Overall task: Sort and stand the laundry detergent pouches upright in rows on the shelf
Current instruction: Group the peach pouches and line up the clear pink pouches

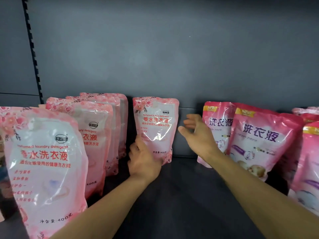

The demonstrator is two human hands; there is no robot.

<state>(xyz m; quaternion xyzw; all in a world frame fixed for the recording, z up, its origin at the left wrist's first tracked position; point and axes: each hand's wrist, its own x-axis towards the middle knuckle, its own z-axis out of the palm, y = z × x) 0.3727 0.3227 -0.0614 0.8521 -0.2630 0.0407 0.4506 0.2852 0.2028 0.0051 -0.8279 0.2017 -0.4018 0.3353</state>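
A light pink detergent pouch (156, 125) stands upright at the back of the dark shelf (181, 195). My left hand (144, 159) grips its lower left corner. My right hand (198, 133) hovers just right of that pouch with fingers spread, touching nothing. On the left, several matching light pink pouches (96, 135) stand in a row running front to back, the nearest one (45, 169) large in the foreground. On the right stand darker pink pouches with purple lettering (259, 140).
The grey back panel (172, 57) rises behind the pouches, with a slotted upright (32, 54) at the far left. More dark pink pouches (307, 161) crowd the right edge. A bare strip of shelf runs between the two groups.
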